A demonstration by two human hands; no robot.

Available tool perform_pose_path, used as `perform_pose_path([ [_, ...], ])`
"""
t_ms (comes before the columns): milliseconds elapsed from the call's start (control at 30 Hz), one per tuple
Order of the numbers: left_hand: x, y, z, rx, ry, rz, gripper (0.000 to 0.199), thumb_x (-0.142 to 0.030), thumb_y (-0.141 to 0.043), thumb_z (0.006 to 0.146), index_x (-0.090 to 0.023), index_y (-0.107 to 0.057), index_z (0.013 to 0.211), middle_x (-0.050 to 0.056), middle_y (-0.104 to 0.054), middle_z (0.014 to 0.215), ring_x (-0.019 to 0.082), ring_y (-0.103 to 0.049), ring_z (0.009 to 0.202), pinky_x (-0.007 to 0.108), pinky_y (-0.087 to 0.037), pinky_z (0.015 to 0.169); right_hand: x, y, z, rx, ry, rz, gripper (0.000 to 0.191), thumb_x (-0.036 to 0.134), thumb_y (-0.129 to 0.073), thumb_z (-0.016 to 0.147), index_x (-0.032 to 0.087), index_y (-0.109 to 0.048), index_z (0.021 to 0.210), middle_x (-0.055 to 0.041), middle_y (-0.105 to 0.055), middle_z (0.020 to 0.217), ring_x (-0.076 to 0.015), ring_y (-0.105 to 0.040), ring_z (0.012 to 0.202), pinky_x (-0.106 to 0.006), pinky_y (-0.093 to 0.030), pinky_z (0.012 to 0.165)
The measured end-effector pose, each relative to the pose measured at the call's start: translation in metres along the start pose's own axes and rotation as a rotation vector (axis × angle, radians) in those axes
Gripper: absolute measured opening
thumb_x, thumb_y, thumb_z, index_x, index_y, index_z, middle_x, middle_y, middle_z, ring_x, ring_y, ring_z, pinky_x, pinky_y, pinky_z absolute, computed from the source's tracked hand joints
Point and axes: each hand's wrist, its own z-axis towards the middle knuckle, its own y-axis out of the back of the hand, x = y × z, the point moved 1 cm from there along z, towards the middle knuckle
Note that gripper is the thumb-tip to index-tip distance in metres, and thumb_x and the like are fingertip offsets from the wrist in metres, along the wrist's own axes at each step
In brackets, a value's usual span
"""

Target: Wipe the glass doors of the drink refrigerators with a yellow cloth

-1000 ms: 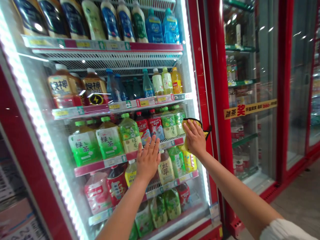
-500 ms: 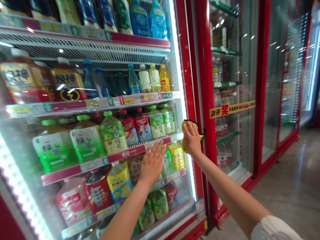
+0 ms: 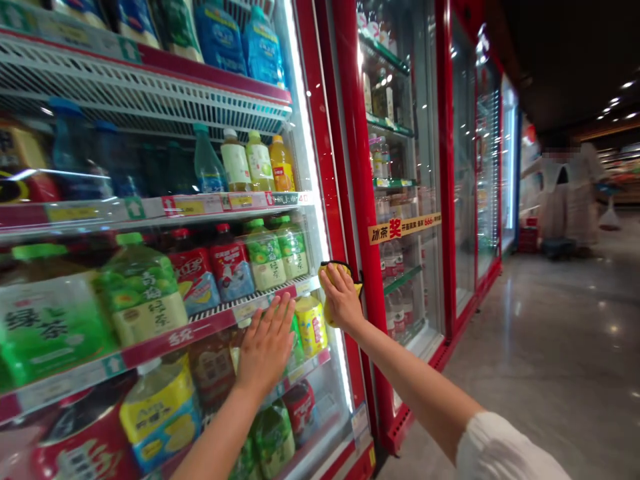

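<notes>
My right hand point(image 3: 341, 293) presses a yellow cloth with a dark edge point(image 3: 331, 315) against the right side of the glass door, beside the bright light strip point(image 3: 327, 230). Part of the cloth is hidden under my palm and fingers. Lower and to the left, my left hand point(image 3: 267, 343) lies flat on the glass with its fingers stretched out, holding nothing. Behind the glass, shelves of drinks show, with green tea bottles point(image 3: 264, 257) and a yellow bottle point(image 3: 311, 327) close to my hands.
The cooler's red frame point(image 3: 313, 107) runs up just right of the cloth. A second red-framed cooler point(image 3: 357, 133) stands beyond it, with more glass doors point(image 3: 463, 167) further along. Grey floor point(image 3: 540, 360) stretches to the right. Blurred people point(image 3: 565, 193) stand in the distance.
The view has swung to the right, bringing more aisle and the distant people into sight. My right hand stays on the cloth near the door edge; my left hand remains flat on the glass.
</notes>
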Motion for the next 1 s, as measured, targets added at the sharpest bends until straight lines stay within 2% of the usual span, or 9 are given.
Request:
perform_pose_path([
  [167,0.001,0.000,0.004,-0.057,-0.020,-0.053,0.071,-0.034,-0.042,0.103,-0.024,-0.010,0.166,0.007,-0.028,0.169,0.019,-0.017,0.159,0.044,-0.005,0.131,-0.004,0.011,0.040,-0.003,-0.011,0.012,0.058,0.019,-0.044,0.100,0.026,-0.043,0.157,-0.0045,-0.036,0.167,-0.0278,-0.021,0.157,-0.050,-0.029,0.125],
  [233,0.000,0.000,0.005,-0.063,-0.019,-0.075,0.071,-0.035,-0.043,0.103,-0.024,-0.010,0.166,0.008,-0.028,0.169,0.019,-0.016,0.159,0.044,-0.005,0.131,-0.005,0.010,0.031,-0.005,0.001,0.012,0.057,0.022,-0.046,0.100,0.027,-0.043,0.157,-0.0038,-0.038,0.166,-0.0279,-0.022,0.157,-0.049,-0.029,0.125],
  [367,-0.002,0.000,-0.002,-0.061,-0.009,-0.098,0.071,-0.038,-0.042,0.103,-0.024,-0.011,0.166,0.008,-0.027,0.169,0.019,-0.016,0.159,0.044,-0.004,0.131,-0.005,-0.003,-0.024,0.044,0.012,-0.008,0.056,0.024,-0.051,0.098,0.026,-0.048,0.154,-0.0055,-0.042,0.163,-0.0305,-0.026,0.155,-0.051,-0.030,0.123],
  [433,-0.002,0.000,-0.007,-0.058,-0.011,-0.101,0.071,-0.039,-0.043,0.103,-0.023,-0.012,0.166,0.008,-0.027,0.169,0.019,-0.015,0.159,0.043,-0.003,0.131,-0.006,-0.007,-0.036,0.074,0.017,-0.013,0.055,0.025,-0.051,0.098,0.027,-0.049,0.153,-0.0064,-0.042,0.163,-0.0308,-0.028,0.154,-0.052,-0.031,0.122],
  [633,-0.006,0.001,-0.016,-0.037,0.002,-0.105,0.069,-0.031,-0.043,0.102,-0.024,-0.016,0.165,0.008,-0.026,0.170,0.019,-0.015,0.159,0.043,-0.001,0.131,-0.003,-0.009,-0.016,0.058,-0.041,-0.021,0.057,0.028,-0.049,0.101,0.030,-0.043,0.157,-0.0046,-0.034,0.168,-0.0295,-0.024,0.156,-0.050,-0.030,0.123],
  [833,-0.007,0.004,-0.029,-0.037,0.005,-0.108,0.075,-0.031,-0.049,0.099,-0.024,-0.016,0.165,0.007,-0.026,0.169,0.020,-0.015,0.159,0.045,-0.001,0.132,-0.006,-0.014,-0.069,0.150,0.045,0.006,0.051,0.026,-0.053,0.099,0.031,-0.053,0.150,-0.0048,-0.048,0.159,-0.0286,-0.034,0.152,-0.050,-0.033,0.122],
  [900,-0.005,0.005,-0.035,-0.030,0.005,-0.096,0.076,-0.028,-0.048,0.097,-0.024,-0.015,0.165,0.007,-0.027,0.169,0.021,-0.017,0.158,0.046,-0.002,0.132,-0.006,-0.013,-0.066,0.161,0.049,0.004,0.053,0.025,-0.054,0.098,0.032,-0.053,0.150,-0.0043,-0.048,0.159,-0.0280,-0.034,0.152,-0.050,-0.033,0.122],
  [1000,-0.003,0.007,-0.041,-0.021,0.005,-0.070,0.075,-0.028,-0.047,0.098,-0.022,-0.015,0.165,0.008,-0.028,0.169,0.019,-0.015,0.159,0.045,-0.003,0.132,0.003,-0.014,-0.046,0.108,-0.022,-0.004,0.060,0.025,-0.055,0.097,0.030,-0.044,0.156,-0.0058,-0.040,0.165,-0.0303,-0.027,0.155,-0.053,-0.031,0.123],
])
